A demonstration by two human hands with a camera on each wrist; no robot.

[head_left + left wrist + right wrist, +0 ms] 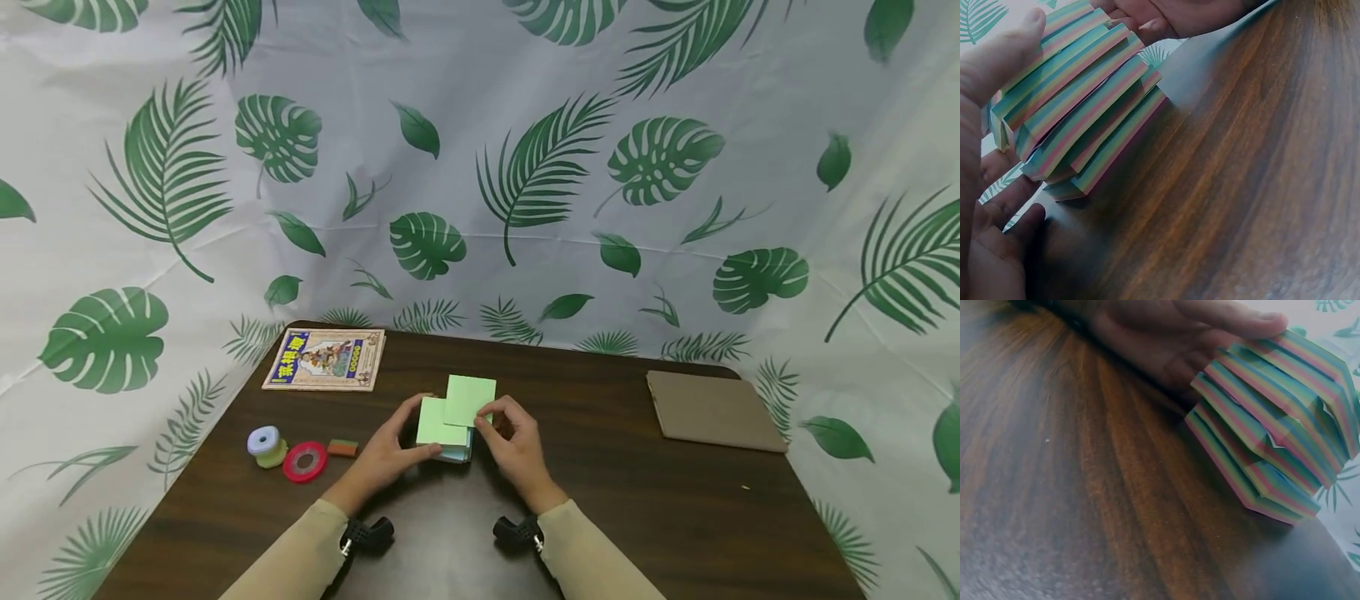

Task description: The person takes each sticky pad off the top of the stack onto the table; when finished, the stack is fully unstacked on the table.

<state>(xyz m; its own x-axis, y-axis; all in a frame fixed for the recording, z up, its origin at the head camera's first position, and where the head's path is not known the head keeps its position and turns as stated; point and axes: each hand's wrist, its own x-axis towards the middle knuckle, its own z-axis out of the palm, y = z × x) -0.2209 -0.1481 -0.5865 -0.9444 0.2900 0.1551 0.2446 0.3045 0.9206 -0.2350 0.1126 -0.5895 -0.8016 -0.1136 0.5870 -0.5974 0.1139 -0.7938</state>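
- Paper note stack (pixel 441 423), edges banded in several colours, green uppermost; position: middle of the bench (pixel 600 483), between the two hands.
- Left grip (pixel 390 454): thumb over the near edge, fingers curled round the left side; closed to about the stack's width.
- Right grip (pixel 519 446): thumb and fingertip nearly together, pinching the near right corner of a green square (pixel 469 400) that overlaps the stack's far right part. Single sheet or thin block: cannot tell.
- Handling (judged): light; firm when squeezed as a block, single leaves limp, easily creased. Layers sit offset, so liable to slide or fan.
- Best hold (judged): low, across opposite sides; the square by a corner.
- Writing: none legible on the stack. Booklet (pixel 326 360), far left: yellow characters on blue, apparently 菜根谭; smaller print unreadable. Brown flat item (pixel 716 411), far right: no lettering visible.
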